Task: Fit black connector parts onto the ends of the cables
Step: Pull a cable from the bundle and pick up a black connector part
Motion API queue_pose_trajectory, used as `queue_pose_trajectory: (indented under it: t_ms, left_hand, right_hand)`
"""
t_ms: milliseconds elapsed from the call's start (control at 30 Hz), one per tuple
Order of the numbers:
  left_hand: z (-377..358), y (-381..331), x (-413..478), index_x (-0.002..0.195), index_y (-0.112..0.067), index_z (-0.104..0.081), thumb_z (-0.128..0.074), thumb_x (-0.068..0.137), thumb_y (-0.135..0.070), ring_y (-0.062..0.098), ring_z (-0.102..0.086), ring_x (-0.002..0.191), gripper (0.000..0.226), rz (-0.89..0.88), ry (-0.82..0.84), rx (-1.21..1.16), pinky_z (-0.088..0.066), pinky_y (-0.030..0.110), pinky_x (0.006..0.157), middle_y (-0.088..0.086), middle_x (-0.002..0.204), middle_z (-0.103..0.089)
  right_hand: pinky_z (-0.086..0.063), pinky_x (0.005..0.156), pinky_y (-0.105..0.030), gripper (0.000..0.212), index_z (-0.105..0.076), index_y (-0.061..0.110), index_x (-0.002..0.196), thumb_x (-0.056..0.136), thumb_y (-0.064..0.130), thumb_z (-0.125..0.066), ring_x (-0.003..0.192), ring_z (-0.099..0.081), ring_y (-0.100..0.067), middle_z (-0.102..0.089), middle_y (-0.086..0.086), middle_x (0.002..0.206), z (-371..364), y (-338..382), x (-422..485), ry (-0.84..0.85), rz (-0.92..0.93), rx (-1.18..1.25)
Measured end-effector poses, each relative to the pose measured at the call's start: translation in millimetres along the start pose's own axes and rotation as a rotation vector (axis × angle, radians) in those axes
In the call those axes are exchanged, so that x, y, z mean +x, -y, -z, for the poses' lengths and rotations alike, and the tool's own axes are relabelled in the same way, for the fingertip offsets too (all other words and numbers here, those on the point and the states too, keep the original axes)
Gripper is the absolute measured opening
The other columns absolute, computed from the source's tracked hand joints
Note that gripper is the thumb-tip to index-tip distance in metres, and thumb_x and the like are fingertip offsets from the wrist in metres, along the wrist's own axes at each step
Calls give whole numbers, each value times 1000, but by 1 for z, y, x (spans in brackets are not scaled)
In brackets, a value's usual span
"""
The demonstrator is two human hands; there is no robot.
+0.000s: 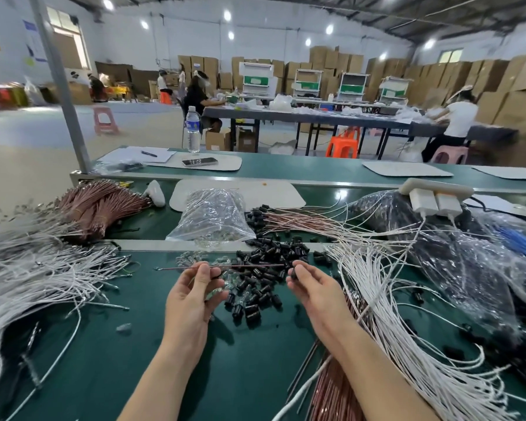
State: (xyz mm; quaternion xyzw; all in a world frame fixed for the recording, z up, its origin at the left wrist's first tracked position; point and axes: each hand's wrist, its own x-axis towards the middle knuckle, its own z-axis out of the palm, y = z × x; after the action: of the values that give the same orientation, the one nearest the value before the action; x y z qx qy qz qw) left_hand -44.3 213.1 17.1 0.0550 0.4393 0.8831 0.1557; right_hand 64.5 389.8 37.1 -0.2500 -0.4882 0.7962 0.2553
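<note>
Holds a thin brown cable (pixel 243 266) level above the green table (pixel 110 354), stretched between both hands. Pinches it toward its left part with thumb and fingers of the left hand (pixel 192 299), leaving a short length with a small metal tip jutting leftward past the fingers. Pinches a black connector part (pixel 292 273) at the cable's right end with the fingertips of the right hand (pixel 315 294); cannot tell whether the part is already seated on the end.

Directly under the cable, on the table, a loose pile of black connector parts (pixel 261 287), spreading from between the hands up toward the table's middle rail. Just beside the left fingers, a few small clear pieces, too blurred to identify.

To the left, a broad fan of white cables (pixel 34 268); behind it, a tied bundle of copper-brown cables (pixel 104 205). To the right, more white cables (pixel 392 299) running down the table, with reddish-brown cables (pixel 331 393) beneath the right forearm.

Farther back, a clear plastic bag (pixel 213 217), and just beside it a sheaf of brown cables with black parts on their ends (pixel 274 218). At far right, crinkled plastic bags (pixel 468 268) with dark contents, and a white power strip (pixel 434 189) carrying two chargers. On the rear table, a water bottle (pixel 193 129), a phone (pixel 199 161) and a pen (pixel 148 153) on paper.
</note>
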Motion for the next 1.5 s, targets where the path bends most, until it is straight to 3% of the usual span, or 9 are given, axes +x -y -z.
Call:
queue_pose_trajectory:
  t_ms: [133, 400, 533, 700, 900, 1067, 1267, 1500]
  left_hand:
    - [1, 2, -2, 99, -13, -67, -69, 81, -28, 10, -69, 69, 23, -19, -8, 34, -60, 25, 59, 3, 85, -75]
    - [-1, 5, -6, 100, -10, -66, -67, 81, -30, 11, -70, 70, 27, -65, -24, 125, -60, 25, 59, 3, 85, -75]
    - [-2, 5, -2, 100, -11, -66, -67, 83, -30, 12, -69, 68, 26, -83, -33, 139, -59, 25, 58, 4, 86, -74]
    - [-4, -1, 13, 96, -10, -64, -64, 86, -31, 12, -66, 67, 23, -106, -61, 159, -60, 27, 57, 5, 86, -74]
    - [-4, 4, 19, 102, -11, -65, -63, 87, -34, 11, -65, 68, 27, -138, -22, 252, -57, 24, 57, 1, 85, -73]
    - [-4, 3, 17, 102, -8, -64, -62, 88, -33, 12, -64, 66, 29, -140, -23, 263, -57, 25, 57, 1, 84, -72]
    - [-6, 2, 19, 101, -7, -63, -62, 88, -33, 11, -64, 65, 29, -143, -36, 279, -56, 25, 54, 2, 85, -72]
    - [-3, 3, 18, 100, -11, -64, -61, 89, -31, 11, -64, 66, 24, -150, -21, 276, -56, 24, 55, 4, 87, -73]
  right_hand:
    - [-63, 75, -27, 22, -60, -6, 119, 97, 0, -58, 88, -69, -24, -69, -19, 98, -4, 0, 2, 9, -112, 359]
    - [-64, 72, -30, 17, -63, -5, 111, 97, 3, -59, 79, -74, -23, -73, -18, 93, -11, -8, 8, 40, -116, 408]
    - [-60, 71, -23, 19, -73, 4, 107, 97, 0, -57, 82, -74, -18, -76, -13, 96, -11, -8, 23, 47, -12, 215]
    - [-56, 90, -25, 33, -78, 28, 106, 98, 2, -60, 96, -71, -8, -78, 5, 106, -10, -13, 30, 106, 122, -240]
    - [-59, 80, -22, 32, -72, 20, 113, 98, -4, -56, 91, -74, -15, -78, 2, 99, -6, -17, 34, 121, 147, -239]
    - [-57, 84, -22, 35, -65, 22, 121, 98, -4, -57, 101, -73, -15, -77, 5, 107, -1, -16, 37, 102, 162, -274]
    - [-54, 92, -30, 42, -63, 30, 125, 100, -3, -54, 108, -70, -14, -75, 8, 115, 2, -19, 40, 148, 148, -322]
    - [-53, 95, -30, 48, -61, 38, 127, 99, -2, -58, 103, -70, -10, -73, 18, 116, 1, -18, 36, 189, 186, -440]
